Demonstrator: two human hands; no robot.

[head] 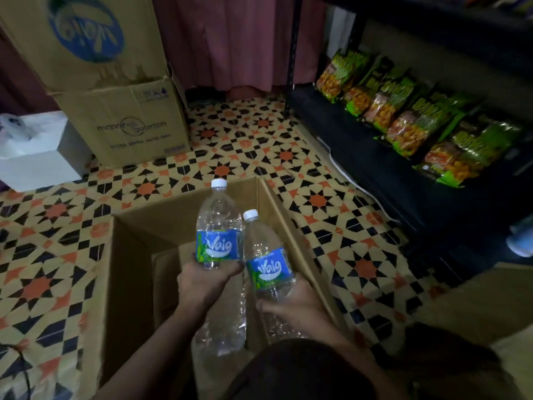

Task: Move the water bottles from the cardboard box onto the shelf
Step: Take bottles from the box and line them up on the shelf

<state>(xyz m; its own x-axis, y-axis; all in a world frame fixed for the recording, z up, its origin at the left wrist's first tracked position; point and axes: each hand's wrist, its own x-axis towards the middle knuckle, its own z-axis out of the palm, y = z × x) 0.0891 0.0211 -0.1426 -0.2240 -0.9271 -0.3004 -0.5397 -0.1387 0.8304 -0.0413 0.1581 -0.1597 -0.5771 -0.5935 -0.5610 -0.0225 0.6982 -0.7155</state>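
Note:
Two clear water bottles with blue labels and white caps are held over the open cardboard box (131, 255) on the tiled floor. My left hand (202, 284) grips the taller-looking bottle (219, 223) around its middle. My right hand (291, 307) grips the second bottle (266, 255) below its label. Both bottles tilt slightly, caps pointing away from me, and they touch side by side. The dark shelf (360, 157) stands to the right. The box's inside is mostly hidden by my arms and the bottles.
Green and orange snack bags (403, 116) line the lower shelf board. Two stacked cardboard boxes (127, 122) stand at the back left beside a white box (34, 160) holding a plastic bag. A pink curtain hangs behind. Patterned floor tiles surround the box.

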